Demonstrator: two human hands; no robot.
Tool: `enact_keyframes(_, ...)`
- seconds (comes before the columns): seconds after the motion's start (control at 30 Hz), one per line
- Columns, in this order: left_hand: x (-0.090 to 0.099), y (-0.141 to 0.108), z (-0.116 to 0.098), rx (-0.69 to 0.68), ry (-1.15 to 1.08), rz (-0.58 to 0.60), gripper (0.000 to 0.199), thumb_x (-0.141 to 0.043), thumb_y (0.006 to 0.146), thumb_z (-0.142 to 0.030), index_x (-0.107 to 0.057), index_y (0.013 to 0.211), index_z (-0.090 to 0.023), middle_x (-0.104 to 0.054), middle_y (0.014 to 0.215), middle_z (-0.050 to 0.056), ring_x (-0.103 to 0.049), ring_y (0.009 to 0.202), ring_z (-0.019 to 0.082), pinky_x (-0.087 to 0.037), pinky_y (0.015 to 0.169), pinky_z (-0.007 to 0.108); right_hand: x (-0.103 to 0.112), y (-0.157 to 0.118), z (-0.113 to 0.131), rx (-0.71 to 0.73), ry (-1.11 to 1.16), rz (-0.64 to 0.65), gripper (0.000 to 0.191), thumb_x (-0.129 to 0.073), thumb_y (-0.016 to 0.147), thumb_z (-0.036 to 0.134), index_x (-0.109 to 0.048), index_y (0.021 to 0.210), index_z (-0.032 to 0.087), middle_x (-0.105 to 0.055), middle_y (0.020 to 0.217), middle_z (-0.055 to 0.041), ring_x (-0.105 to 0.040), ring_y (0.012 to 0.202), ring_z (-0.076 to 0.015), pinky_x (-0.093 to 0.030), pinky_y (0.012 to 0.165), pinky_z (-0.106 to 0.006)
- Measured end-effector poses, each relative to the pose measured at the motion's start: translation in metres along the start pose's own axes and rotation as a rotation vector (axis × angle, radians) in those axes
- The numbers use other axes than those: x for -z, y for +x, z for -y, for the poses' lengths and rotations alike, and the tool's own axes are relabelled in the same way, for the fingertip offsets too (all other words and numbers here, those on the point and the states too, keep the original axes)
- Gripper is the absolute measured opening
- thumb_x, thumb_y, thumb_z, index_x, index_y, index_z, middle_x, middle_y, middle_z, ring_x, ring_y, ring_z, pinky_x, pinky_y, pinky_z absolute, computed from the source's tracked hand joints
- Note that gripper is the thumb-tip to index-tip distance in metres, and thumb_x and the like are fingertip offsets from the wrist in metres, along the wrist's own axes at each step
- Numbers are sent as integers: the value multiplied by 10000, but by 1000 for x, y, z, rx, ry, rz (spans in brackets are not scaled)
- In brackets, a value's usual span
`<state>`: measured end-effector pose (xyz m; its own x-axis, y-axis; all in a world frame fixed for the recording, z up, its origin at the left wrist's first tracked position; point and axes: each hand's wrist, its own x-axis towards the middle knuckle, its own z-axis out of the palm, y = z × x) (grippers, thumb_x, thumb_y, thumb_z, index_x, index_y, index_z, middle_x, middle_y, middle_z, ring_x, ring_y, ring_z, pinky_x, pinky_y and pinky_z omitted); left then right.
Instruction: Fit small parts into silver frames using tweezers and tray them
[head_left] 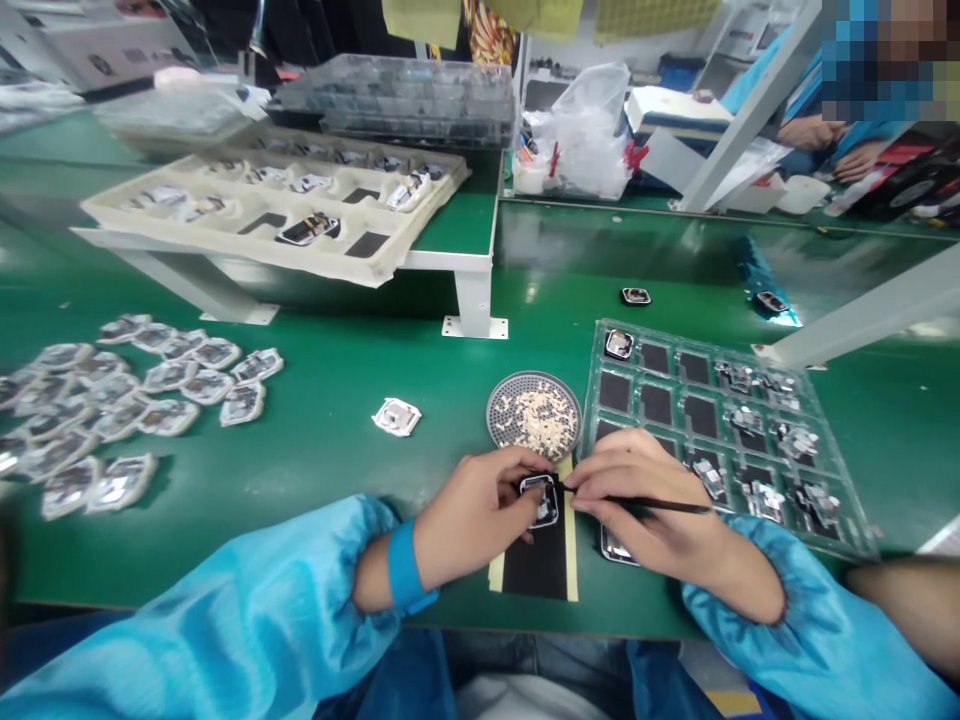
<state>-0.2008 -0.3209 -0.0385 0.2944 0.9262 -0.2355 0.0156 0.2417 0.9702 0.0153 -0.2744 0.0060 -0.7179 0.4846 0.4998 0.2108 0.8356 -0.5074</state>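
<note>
My left hand [480, 505] pinches a small square watch case [550, 512] with a pale rim and electronic parts inside, over a black mat [536, 567] edged with yellow tape. My right hand [652, 500] grips slim black tweezers [660, 504], their tip close to the right edge of the case. Under the right hand lies another watch case [616, 546], partly hidden. Just beyond my hands stands a round grey perforated dish [496, 425] holding many tiny beige pieces [544, 415].
At right, a clear compartment tray [844, 490] holds small electronic parts. One white-framed part [396, 416] lies left of the dish; several more [120, 400] cluster at far left. A raised shelf [457, 232] bears a cream tray [352, 262]. A co-worker's hands [832, 140] show behind.
</note>
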Motion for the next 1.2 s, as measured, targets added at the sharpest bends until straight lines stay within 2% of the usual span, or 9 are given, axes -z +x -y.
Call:
enact_keyframes(0.73,-1,0,1,15,-15,-13,282,-625,880,-255,-669,1140,-152,-740,916,42,-695,638,149,-623,606,275,-1,0,0,13,-16,14,310,-715,791,6,-650,1050,163,-705,1044,-37,-599,990,-123,-500,924,-346)
enact_keyframes(0.87,-1,0,-1,24,-35,-14,293,-637,878,-268,-668,1144,-147,-744,956,57,-692,643,147,-619,606,276,0,2,3,9,22,-43,311,-736,770,3,-644,1027,151,-713,1004,-36,-632,946,-107,-514,924,-340)
enact_keyframes(1.07,-1,-4,-4,-7,6,-20,323,-645,874,-274,-672,1175,-158,-744,1007,68,-688,681,149,-601,630,275,1,1,2,-40,107,-76,317,-755,757,13,-641,1018,152,-714,944,-28,-646,928,-107,-536,886,-331)
enact_keyframes(1.2,0,-5,-6,-49,55,-25,340,-645,857,-232,-687,1187,-160,-738,986,71,-702,810,177,-587,706,274,-1,-1,-1,-71,132,-73,341,-764,755,23,-638,1039,165,-706,949,-24,-641,950,-114,-544,881,-325)
